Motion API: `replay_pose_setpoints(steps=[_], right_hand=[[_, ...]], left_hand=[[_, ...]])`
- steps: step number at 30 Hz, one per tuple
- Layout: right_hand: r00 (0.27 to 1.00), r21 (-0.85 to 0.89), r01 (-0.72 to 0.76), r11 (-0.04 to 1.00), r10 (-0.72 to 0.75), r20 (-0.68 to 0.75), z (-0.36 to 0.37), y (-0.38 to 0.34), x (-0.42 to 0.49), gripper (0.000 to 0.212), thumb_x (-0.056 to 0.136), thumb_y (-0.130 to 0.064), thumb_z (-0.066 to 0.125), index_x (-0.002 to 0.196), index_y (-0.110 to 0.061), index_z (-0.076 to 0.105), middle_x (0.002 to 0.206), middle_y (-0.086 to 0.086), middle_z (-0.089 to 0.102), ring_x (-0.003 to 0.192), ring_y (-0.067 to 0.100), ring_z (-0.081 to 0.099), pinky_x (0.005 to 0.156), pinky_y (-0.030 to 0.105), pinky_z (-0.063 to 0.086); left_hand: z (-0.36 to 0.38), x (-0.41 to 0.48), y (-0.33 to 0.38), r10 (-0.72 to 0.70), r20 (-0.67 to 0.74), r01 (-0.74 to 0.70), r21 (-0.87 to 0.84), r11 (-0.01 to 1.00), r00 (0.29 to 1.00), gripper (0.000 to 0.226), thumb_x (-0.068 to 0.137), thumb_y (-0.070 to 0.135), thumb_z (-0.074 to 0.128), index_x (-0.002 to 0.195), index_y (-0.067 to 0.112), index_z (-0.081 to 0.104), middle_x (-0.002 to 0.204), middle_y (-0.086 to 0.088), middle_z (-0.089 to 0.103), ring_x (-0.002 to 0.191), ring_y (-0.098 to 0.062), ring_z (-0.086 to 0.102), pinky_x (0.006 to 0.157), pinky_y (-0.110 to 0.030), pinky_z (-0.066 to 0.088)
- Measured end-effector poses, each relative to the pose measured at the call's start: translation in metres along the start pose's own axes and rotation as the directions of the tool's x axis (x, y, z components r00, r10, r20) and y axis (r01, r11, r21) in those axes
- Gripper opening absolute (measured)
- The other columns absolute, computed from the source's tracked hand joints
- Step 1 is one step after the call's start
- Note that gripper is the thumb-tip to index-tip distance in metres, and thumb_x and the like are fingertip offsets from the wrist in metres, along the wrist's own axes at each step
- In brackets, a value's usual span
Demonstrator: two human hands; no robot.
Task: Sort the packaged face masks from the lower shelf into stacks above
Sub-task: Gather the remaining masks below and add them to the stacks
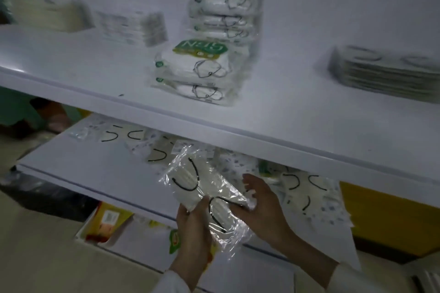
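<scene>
Closest to my view, two white sleeves (352, 278) lead up to both hands, and both are clamped on one mask packet (202, 183) — a crinkled clear bag of white masks with black ear loops. On my feed the left hand (194, 226) grips the bag's lower end, thumb across the front and fingers behind it. The right hand (265, 209) holds the right edge, fingers curled onto the plastic. The packet is tilted and held in the air in front of the lower shelf (95, 173), just below the lip of the upper shelf (309, 126). Behind it, loose packets (307, 188) lie scattered flat on the lower shelf, reaching back under the shelf above. Up top I see a short stack of green-labelled packs (197, 71) near the front edge, with a taller stack (226, 2) directly behind it. A flat grey stack (385, 74) sits well apart to the right, and a blurred pale pile (47, 12) stands far left — too smeared for me to read. Below the lower shelf, a yellow and red box (107, 221) shows.
</scene>
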State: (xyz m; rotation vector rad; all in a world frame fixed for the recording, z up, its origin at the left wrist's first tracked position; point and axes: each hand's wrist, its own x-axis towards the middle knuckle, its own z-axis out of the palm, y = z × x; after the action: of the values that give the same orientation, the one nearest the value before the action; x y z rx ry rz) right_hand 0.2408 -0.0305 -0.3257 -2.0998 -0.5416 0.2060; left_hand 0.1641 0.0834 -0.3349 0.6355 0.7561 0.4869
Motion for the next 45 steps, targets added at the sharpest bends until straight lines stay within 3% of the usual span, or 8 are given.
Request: replay_pose_setpoints(steps=[2,5,12,16,21,25,33,45], right_hand=[[0.962,0.387,-0.272,0.881,0.26,0.083,-0.019,-0.013,-0.012,0.068,0.061,-0.021,0.088,0.122,-0.021,0.058,0.112,-0.007,0.063,0.101,0.01,0.06,0.078,0.019,0.048],[0.941,0.571,-0.338,0.748,0.259,0.218,-0.048,-0.028,-0.028,0.036,0.071,-0.002,0.078,0.103,-0.016,0.069,0.083,-0.009,0.074,0.078,0.002,0.068,0.067,0.019,0.05],[0.991,0.247,0.129,0.96,-0.136,0.012,-0.137,-0.067,-0.062,0.028,0.071,0.006,0.076,0.084,-0.018,0.073,0.072,-0.008,0.067,0.065,-0.002,0.059,0.063,0.012,0.046],[0.936,0.166,0.348,0.923,-0.353,0.002,-0.207,-0.101,-0.069,0.031,0.073,0.011,0.073,0.084,-0.018,0.075,0.083,-0.009,0.073,0.079,0.006,0.067,0.071,0.015,0.05],[0.899,0.021,0.421,0.907,-0.414,-0.14,-0.279,-0.121,-0.04,0.049,0.072,0.013,0.07,0.086,-0.035,0.072,0.089,-0.023,0.07,0.086,-0.003,0.063,0.073,0.011,0.049],[0.914,0.105,0.359,0.927,-0.327,-0.242,-0.303,-0.109,-0.017,0.053,0.074,0.011,0.067,0.105,-0.031,0.064,0.108,-0.026,0.061,0.101,-0.008,0.056,0.078,0.007,0.045],[0.947,0.388,0.125,0.913,0.007,-0.322,-0.302,-0.064,0.001,0.05,0.075,0.004,0.072,0.113,-0.025,0.059,0.115,0.0,0.059,0.102,0.015,0.057,0.076,0.023,0.049],[0.916,0.5,0.14,0.854,0.08,-0.392,-0.288,-0.068,0.009,0.031,0.081,0.006,0.06,0.104,-0.014,0.062,0.101,0.006,0.069,0.097,0.022,0.064,0.081,0.035,0.054]], left_hand=[[0.013,-0.014,0.001,0.039,0.02,-0.038,-0.054,0.998,0.999,0.034,0.086,-0.002,0.058,0.119,0.002,0.059,0.112,-0.022,0.066,0.101,-0.037,0.064,0.085,-0.045,0.053],[0.027,-0.038,0.008,0.073,0.118,-0.064,-0.075,0.995,0.99,0.045,0.079,0.001,0.063,0.123,0.001,0.056,0.119,-0.021,0.063,0.111,-0.039,0.059,0.099,-0.051,0.044],[0.004,-0.072,0.079,0.22,0.278,-0.256,0.103,0.961,0.935,0.019,0.073,0.006,0.071,0.083,0.015,0.058,0.072,-0.006,0.066,0.075,-0.026,0.057,0.064,-0.032,0.053],[0.045,-0.114,0.131,0.297,0.651,-0.613,0.329,0.718,0.698,0.03,0.064,-0.008,0.073,0.073,0.02,0.074,0.069,-0.002,0.067,0.069,-0.016,0.065,0.061,-0.023,0.054],[0.14,-0.129,0.156,0.367,0.78,-0.835,0.339,0.433,0.507,0.037,0.074,-0.019,0.064,0.092,0.013,0.066,0.091,0.002,0.068,0.091,-0.01,0.063,0.078,-0.022,0.054],[0.2,-0.117,0.122,0.379,0.712,-0.776,0.372,0.51,0.591,0.043,0.078,-0.017,0.055,0.085,0.025,0.059,0.087,0.008,0.064,0.078,0.009,0.061,0.07,-0.011,0.049],[0.224,-0.08,0.084,0.3,0.655,-0.671,0.435,0.601,0.693,0.027,0.081,-0.006,0.059,0.103,0.009,0.057,0.096,-0.014,0.066,0.086,-0.024,0.062,0.065,-0.026,0.049],[0.22,-0.07,0.087,0.222,0.637,-0.62,0.512,0.594,0.738,0.033,0.061,0.019,0.058,0.093,0.019,0.052,0.083,-0.01,0.061,0.075,-0.02,0.056,0.07,-0.03,0.043]])
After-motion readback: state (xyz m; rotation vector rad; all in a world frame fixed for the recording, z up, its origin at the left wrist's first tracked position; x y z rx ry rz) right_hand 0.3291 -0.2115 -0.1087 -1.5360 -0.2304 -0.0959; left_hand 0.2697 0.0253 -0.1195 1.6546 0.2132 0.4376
